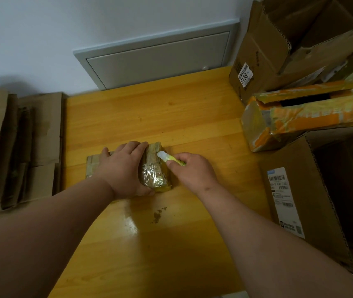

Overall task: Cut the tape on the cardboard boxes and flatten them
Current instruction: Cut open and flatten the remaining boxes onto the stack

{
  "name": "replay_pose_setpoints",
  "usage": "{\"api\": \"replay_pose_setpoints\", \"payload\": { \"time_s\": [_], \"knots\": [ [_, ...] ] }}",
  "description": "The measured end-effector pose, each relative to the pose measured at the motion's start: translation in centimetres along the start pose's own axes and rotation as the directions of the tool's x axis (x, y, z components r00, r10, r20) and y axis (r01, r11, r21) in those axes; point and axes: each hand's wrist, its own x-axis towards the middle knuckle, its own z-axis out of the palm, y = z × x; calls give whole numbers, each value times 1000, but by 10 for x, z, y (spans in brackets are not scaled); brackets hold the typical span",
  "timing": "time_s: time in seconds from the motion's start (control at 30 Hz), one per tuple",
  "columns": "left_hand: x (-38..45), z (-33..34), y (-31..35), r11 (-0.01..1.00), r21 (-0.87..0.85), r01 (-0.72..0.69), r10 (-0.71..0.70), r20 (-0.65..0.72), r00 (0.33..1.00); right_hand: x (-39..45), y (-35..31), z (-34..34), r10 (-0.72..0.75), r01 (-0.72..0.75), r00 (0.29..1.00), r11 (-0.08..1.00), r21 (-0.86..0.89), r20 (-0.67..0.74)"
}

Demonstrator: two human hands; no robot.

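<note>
A small cardboard box (pixel 155 172), wrapped in shiny clear tape, lies on the yellow wooden table (pixel 171 117). My left hand (pixel 123 168) lies over its left part, fingers curled round the far edge and thumb at the near edge. My right hand (pixel 192 169) grips a small yellow-green cutter (pixel 170 158) whose pale tip touches the box's taped top at the right. The hand hides much of the box.
Flattened cardboard (pixel 18 145) is stacked to the left of the table. On the right stand an open brown box (pixel 283 61), an orange taped box (pixel 295 119) and a large open box with a label (pixel 304 196). A grey wall panel (pixel 158 59) is behind.
</note>
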Motion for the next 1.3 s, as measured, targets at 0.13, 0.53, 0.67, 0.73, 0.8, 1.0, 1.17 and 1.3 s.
{"api": "replay_pose_setpoints", "payload": {
  "time_s": [0.13, 0.53, 0.67, 0.73, 0.8, 1.0, 1.17, 1.3],
  "knots": [
    [1, -1, -1, 1000, 6, 0, 0, 8, 1000, -6, 3, -6, -32, 41, 997, 992, -123, 74],
    [2, -3, -3, 999, 41, -3, 1, 49, 999, -22, 22, -2, 7, -11, 995, 999, 42, 95],
    [-1, -8, -18, 998, -8, -54, 55, 107, 993, -20, 21, -4, 22, -26, 994, 999, 38, 106],
    [-5, -12, -32, 998, -51, -23, 29, 120, 992, -19, 19, -6, 37, -40, 994, 999, 23, 102],
    [-10, -14, -41, 998, -48, 40, -33, 153, 988, -16, 13, -6, 49, -49, 997, 999, -1, 52],
    [-20, -3, -38, 910, -205, 359, -351, 76, 933, -3, -7, -7, 117, -114, 975, 993, 25, -187],
    [-18, 6, -25, 851, -315, 420, -429, 43, 902, -4, -30, 10, 78, -76, 997, 991, 109, -14],
    [-15, 1, -23, 858, -382, 343, -345, 65, 936, -4, -43, 21, 61, -64, 997, 996, 55, 48]
  ]
}}
